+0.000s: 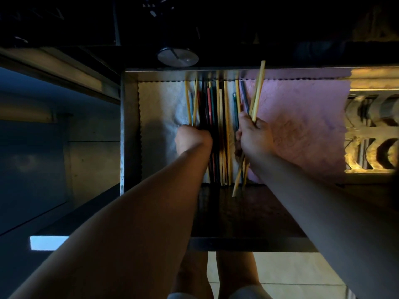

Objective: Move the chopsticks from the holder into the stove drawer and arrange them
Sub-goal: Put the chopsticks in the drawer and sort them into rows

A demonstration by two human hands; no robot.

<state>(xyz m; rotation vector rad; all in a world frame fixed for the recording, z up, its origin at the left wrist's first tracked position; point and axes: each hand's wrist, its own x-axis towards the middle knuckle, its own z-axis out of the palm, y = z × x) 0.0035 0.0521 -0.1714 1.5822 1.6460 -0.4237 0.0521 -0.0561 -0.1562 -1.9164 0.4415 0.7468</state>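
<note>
The open metal stove drawer holds a row of chopsticks in yellow, red, green and black, lying lengthwise on a white liner. My left hand is closed over the left side of the row, gripping a few yellow chopsticks. My right hand holds a tilted pair of pale wooden chopsticks; their upper ends rise above the drawer's back edge and their lower ends stick out past the front. The holder is not in view.
A pink cloth liner covers the drawer's right half. A round stove knob sits above the drawer's back. A carved golden panel is at the right. The dark drawer front lies below my hands, with my legs and tiled floor underneath.
</note>
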